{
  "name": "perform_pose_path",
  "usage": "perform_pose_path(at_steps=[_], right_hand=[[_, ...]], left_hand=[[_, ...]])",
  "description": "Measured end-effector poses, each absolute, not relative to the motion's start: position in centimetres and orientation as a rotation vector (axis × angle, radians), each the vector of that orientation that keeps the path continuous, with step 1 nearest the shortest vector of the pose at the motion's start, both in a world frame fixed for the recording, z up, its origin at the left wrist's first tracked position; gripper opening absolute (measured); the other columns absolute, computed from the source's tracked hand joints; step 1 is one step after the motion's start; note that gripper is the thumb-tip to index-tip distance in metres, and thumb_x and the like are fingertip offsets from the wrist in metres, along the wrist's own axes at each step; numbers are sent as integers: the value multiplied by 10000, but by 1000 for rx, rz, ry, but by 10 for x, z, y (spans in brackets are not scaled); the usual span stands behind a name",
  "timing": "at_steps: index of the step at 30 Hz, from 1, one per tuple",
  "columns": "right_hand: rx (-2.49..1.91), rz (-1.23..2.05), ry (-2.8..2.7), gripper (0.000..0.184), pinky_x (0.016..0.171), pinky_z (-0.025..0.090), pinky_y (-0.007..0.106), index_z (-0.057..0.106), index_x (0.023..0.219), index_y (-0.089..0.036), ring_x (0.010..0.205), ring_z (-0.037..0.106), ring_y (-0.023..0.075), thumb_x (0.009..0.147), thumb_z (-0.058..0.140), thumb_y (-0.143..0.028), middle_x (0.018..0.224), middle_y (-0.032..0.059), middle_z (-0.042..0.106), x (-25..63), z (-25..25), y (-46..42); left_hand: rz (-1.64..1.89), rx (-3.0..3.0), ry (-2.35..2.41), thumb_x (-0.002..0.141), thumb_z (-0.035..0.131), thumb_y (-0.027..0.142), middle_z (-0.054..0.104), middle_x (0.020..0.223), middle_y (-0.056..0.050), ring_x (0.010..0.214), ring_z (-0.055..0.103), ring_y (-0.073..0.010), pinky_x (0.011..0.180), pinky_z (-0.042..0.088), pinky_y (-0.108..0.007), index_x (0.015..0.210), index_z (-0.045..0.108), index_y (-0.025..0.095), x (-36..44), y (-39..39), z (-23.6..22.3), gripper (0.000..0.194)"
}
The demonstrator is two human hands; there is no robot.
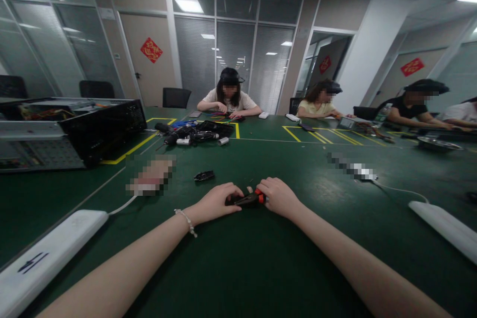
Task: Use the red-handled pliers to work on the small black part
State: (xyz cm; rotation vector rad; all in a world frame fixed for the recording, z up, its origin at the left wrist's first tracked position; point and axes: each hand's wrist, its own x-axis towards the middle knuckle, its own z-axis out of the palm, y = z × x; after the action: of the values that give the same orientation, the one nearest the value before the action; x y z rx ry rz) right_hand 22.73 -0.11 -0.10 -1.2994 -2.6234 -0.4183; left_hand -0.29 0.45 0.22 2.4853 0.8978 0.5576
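My right hand (279,197) is closed round the red-and-black handles of a pair of pliers (250,199) just above the green table. The pliers' jaws point left, toward my left hand (218,201). Thumb and fingers of that hand pinch a small dark piece (231,200) at the jaw tips; its kind is too dark to make out. A small pale fragment (249,189) shows just beyond the pliers. Farther off to the left, a black open-looking plastic part (204,176) lies on the table.
A computer case (108,131) stands at the left. Drills, cables and dark parts are heaped around a drill (175,136) ahead. White power banks (55,248) (447,228) with cables lie on both sides. Several people sit across the table, one person (229,97) straight ahead.
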Motion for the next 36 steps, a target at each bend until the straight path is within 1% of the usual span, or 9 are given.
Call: perform_pose_path(at_steps=[5,15,19,25,31,36], right_hand=[[-1302,-408,-2623,199,680,328,270,566,854,-148,757,469,164,674,491,-110,837,61,568,228,-1,-1],[-1281,-411,-2619,204,683,332,261,564,880,-152,762,477,153,684,513,-124,852,53,574,227,0,-1],[-1289,-422,-2620,210,682,334,260,564,871,-151,752,478,152,669,515,-118,848,48,577,227,1,-2],[-1305,-484,-2613,194,685,331,269,568,849,-151,755,479,164,668,503,-124,830,55,576,228,-2,-2],[-1292,-484,-2611,191,677,331,265,565,850,-151,749,475,160,669,506,-126,833,53,575,229,-2,-2],[-1310,-464,-2615,196,678,334,266,566,851,-152,752,478,162,670,501,-118,830,53,576,227,0,-2]], left_hand=[[565,2479,899,731,617,308,539,943,-6,854,512,-173,724,392,-269,957,541,214,-2,3,4,256],[569,2428,926,719,628,308,547,966,-13,860,519,-174,735,406,-278,1005,515,214,-1,2,5,322],[566,2439,913,722,626,309,547,976,-13,874,515,-175,747,401,-279,993,527,216,-2,2,5,303],[558,2456,938,725,615,344,549,935,-11,782,512,-163,665,402,-261,1007,531,217,-2,4,2,320],[586,2424,921,709,636,327,551,962,-16,854,518,-177,721,405,-271,1016,525,221,-2,5,-1,343],[585,2393,914,706,639,309,554,965,-13,860,525,-174,727,408,-275,1036,505,226,0,2,3,365]])
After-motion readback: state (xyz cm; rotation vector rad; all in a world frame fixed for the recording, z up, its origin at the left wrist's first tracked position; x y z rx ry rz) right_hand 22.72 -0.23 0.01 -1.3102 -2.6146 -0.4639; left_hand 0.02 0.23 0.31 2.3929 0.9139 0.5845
